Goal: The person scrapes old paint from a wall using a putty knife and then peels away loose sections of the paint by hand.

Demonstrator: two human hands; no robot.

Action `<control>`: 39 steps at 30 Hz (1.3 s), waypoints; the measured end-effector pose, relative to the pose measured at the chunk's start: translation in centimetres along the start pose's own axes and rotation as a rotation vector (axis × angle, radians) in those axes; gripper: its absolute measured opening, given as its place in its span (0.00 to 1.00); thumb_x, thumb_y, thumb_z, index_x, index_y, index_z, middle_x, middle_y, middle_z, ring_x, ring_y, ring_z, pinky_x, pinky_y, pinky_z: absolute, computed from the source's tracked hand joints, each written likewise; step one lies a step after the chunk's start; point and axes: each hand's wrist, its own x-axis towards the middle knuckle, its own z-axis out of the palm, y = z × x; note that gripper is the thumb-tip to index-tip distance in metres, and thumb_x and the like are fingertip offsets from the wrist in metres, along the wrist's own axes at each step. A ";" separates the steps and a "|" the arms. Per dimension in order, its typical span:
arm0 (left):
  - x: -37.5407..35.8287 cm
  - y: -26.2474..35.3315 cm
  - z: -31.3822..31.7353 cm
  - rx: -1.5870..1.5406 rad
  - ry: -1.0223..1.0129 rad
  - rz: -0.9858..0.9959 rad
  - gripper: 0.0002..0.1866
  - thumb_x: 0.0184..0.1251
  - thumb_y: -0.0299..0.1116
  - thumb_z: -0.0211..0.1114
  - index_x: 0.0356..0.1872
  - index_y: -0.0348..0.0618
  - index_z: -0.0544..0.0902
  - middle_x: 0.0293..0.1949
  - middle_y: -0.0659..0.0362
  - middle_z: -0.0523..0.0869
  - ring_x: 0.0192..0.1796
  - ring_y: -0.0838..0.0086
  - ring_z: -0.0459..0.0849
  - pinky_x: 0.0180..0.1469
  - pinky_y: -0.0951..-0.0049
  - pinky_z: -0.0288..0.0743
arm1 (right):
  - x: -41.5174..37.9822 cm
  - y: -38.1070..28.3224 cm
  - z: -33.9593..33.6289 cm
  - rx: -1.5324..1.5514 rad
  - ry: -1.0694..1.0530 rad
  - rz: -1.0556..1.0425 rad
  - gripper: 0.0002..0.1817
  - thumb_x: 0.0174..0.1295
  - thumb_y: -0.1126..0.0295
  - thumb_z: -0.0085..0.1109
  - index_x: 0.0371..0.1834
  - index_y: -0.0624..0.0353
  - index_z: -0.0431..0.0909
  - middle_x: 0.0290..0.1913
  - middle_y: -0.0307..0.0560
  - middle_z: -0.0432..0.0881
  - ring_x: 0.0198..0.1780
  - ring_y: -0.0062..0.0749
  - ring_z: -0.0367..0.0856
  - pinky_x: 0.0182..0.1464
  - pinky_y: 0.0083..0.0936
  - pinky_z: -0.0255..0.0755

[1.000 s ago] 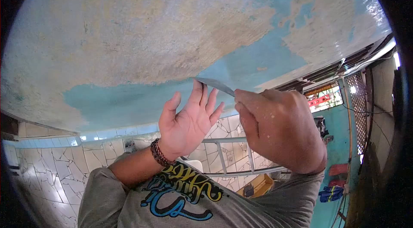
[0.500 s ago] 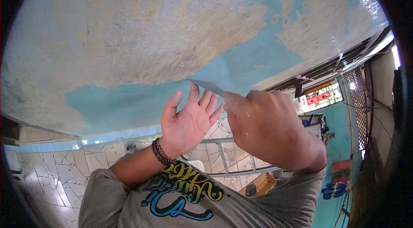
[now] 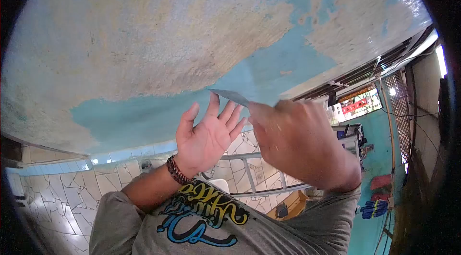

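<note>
Right hand (image 3: 300,147) pinching blade (image 3: 229,95), probably scraper, against peeling wall (image 3: 158,43); left hand (image 3: 207,137) spreading open beside blade, holding nothing.

My right hand (image 3: 300,147) pinches a blade (image 3: 229,96) against the wall (image 3: 158,48); my left hand (image 3: 206,137) sits beside it, leftward, fingertips near the blade.

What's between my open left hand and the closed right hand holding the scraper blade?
In the head view, only a narrow bare gap separates left hand from right hand; thin grey scraper blade crosses above.
</note>
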 end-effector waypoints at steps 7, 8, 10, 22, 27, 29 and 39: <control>-0.2 -0.1 -0.2 -0.034 0.029 0.016 0.34 0.71 0.61 0.49 0.74 0.61 0.62 0.77 0.59 0.57 0.80 0.67 0.50 0.80 0.58 0.41 | 0.3 1.0 0.6 0.071 0.017 0.027 0.04 0.53 0.72 0.57 0.31 0.60 0.76 0.19 0.54 0.78 0.22 0.50 0.81 0.24 0.42 0.74; -0.3 -0.1 -0.2 -0.017 0.042 0.021 0.35 0.71 0.62 0.49 0.74 0.60 0.63 0.76 0.58 0.59 0.79 0.66 0.53 0.80 0.57 0.44 | 0.1 0.8 0.4 0.091 0.065 0.049 0.04 0.53 0.72 0.58 0.31 0.60 0.76 0.19 0.54 0.78 0.22 0.50 0.81 0.24 0.42 0.74; 0.0 0.3 0.4 0.039 0.034 0.025 0.34 0.71 0.61 0.50 0.74 0.60 0.64 0.77 0.58 0.58 0.80 0.66 0.51 0.81 0.57 0.42 | -0.4 0.2 -0.2 0.129 0.147 0.076 0.04 0.55 0.72 0.58 0.32 0.60 0.76 0.19 0.55 0.78 0.22 0.51 0.81 0.24 0.43 0.74; -1.7 0.2 -0.9 0.258 0.117 0.076 0.46 0.59 0.54 0.60 0.79 0.64 0.53 0.81 0.61 0.47 0.82 0.67 0.41 0.82 0.57 0.30 | 0.2 1.7 3.0 0.291 0.117 0.099 0.07 0.59 0.74 0.66 0.39 0.65 0.86 0.29 0.57 0.86 0.30 0.44 0.88 0.32 0.30 0.79; -1.5 0.4 0.5 0.333 0.116 0.112 0.55 0.48 0.47 0.64 0.81 0.67 0.46 0.81 0.63 0.43 0.83 0.67 0.39 0.82 0.58 0.30 | -0.6 1.7 4.0 0.433 0.306 0.123 0.08 0.60 0.74 0.65 0.42 0.60 0.85 0.23 0.53 0.82 0.24 0.48 0.83 0.26 0.37 0.75; -1.7 0.4 0.3 0.369 0.129 0.120 0.57 0.46 0.45 0.65 0.81 0.68 0.45 0.81 0.64 0.42 0.83 0.68 0.39 0.82 0.58 0.30 | -0.6 1.6 4.2 0.415 0.289 0.092 0.08 0.60 0.73 0.65 0.42 0.60 0.85 0.23 0.53 0.82 0.24 0.48 0.83 0.26 0.37 0.75; -2.8 1.1 0.4 0.528 0.144 0.115 0.61 0.46 0.43 0.63 0.81 0.63 0.33 0.82 0.65 0.29 0.83 0.71 0.33 0.81 0.59 0.27 | -1.0 1.5 5.7 0.578 0.354 0.094 0.10 0.60 0.74 0.65 0.44 0.62 0.85 0.27 0.55 0.85 0.26 0.46 0.85 0.28 0.34 0.76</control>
